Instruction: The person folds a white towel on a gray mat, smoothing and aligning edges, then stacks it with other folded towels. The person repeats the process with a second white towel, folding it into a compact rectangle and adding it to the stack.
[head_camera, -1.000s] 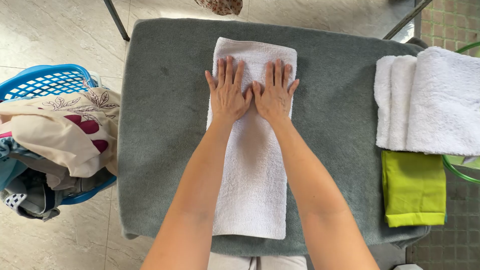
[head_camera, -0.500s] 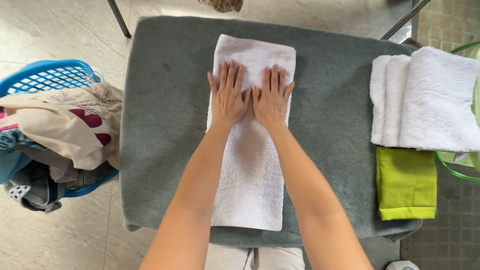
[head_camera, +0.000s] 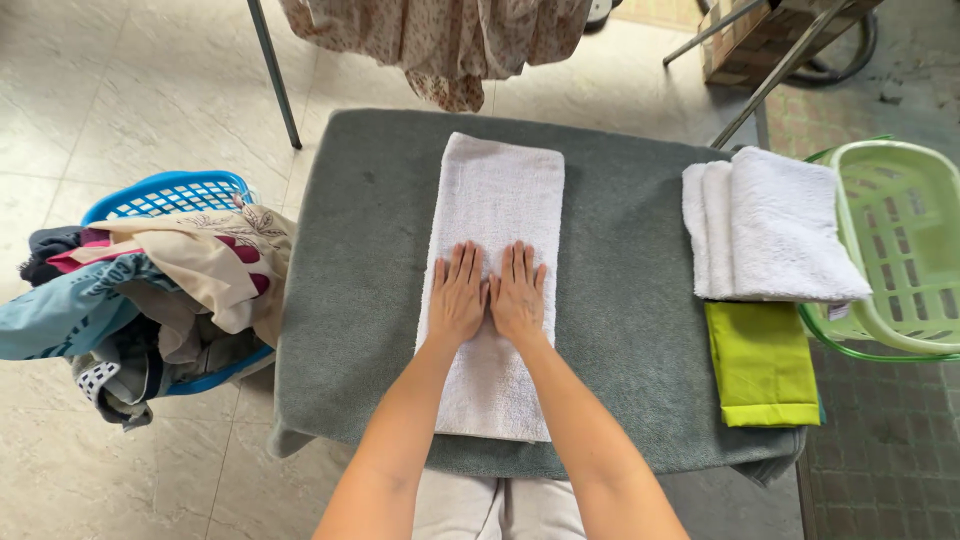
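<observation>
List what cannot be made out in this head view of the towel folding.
- White towel: the part beneath the left hand and right hand is hidden.
- Blue basket: its inside is buried under clothes.
- Hanging cloth: cut off by the top edge.
- Green basket: cut off by the right edge.

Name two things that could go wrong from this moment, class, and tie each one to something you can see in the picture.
1. The folded white towels overhang the table's right edge above the green basket; a nudge might tip them off.
2. The grey cover is loose cloth; if the left hand and right hand press and slide on the long white towel, the cover may bunch and crease it.
</observation>
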